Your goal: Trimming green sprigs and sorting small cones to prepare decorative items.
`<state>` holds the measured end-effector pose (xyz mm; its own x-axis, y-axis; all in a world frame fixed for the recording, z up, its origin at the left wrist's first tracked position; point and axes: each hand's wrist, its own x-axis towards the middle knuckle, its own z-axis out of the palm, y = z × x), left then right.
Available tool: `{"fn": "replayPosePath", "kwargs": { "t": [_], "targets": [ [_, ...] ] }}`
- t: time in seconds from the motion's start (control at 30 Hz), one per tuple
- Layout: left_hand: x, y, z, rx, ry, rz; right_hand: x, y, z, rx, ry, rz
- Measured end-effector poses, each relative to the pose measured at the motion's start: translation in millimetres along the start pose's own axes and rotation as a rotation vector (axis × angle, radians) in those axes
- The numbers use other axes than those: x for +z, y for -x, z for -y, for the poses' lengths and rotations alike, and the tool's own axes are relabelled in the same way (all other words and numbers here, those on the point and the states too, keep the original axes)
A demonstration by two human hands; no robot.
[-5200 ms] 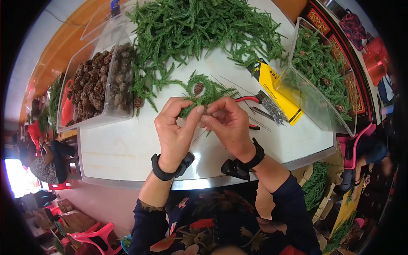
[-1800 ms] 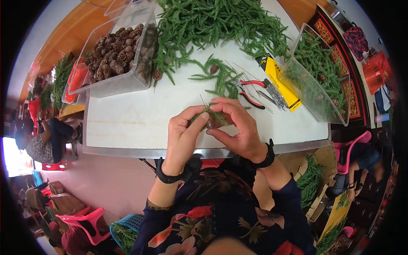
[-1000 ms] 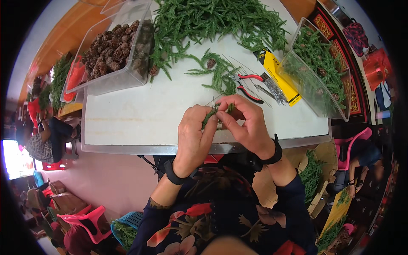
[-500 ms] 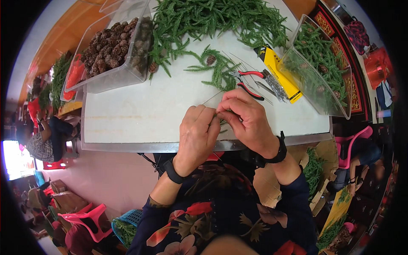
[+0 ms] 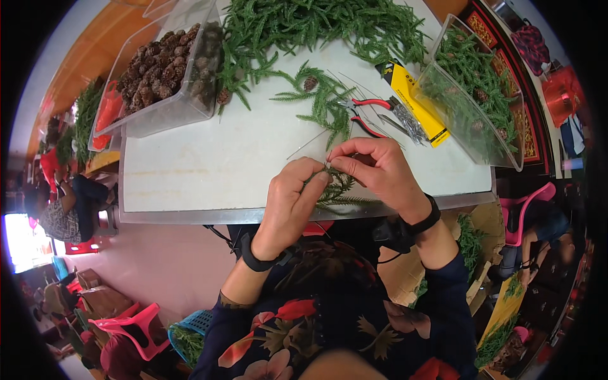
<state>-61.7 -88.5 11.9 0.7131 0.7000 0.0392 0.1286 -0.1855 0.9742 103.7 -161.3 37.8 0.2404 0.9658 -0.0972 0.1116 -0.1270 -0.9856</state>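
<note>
Clear bins [image 5: 170,119] hold pinecones [image 5: 155,75] (left) and greenery [image 5: 474,79] (right); left hand [image 5: 291,197] and right hand [image 5: 385,174] pinch a sprig [image 5: 341,187].

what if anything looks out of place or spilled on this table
Nothing looks spilled or damaged. The one mildly untidy spot is beside the yellow package: the red-handled pliers lie with handles spread among loose thin wires.

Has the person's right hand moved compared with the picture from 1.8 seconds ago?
Yes: judged against the pliers lying on the white table, the right hand has shifted to the right.
</note>
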Motion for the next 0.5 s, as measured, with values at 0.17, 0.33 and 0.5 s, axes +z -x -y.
{"fn": "replayPosePath", "kwargs": {
  "t": [0.17,0.33,0.5],
  "targets": [
    [0,0,-4,-0.143,0.221,0.054,0,4,-3,-0.153,0.048,-0.039],
    [-1,-1,-3,-0.236,0.344,0.126,1,8,-4,-0.495,0.366,-0.11],
    [-6,-4,-13,-0.292,0.476,0.198,-7,6,-1,-0.682,0.463,-0.068]
  ]
}}
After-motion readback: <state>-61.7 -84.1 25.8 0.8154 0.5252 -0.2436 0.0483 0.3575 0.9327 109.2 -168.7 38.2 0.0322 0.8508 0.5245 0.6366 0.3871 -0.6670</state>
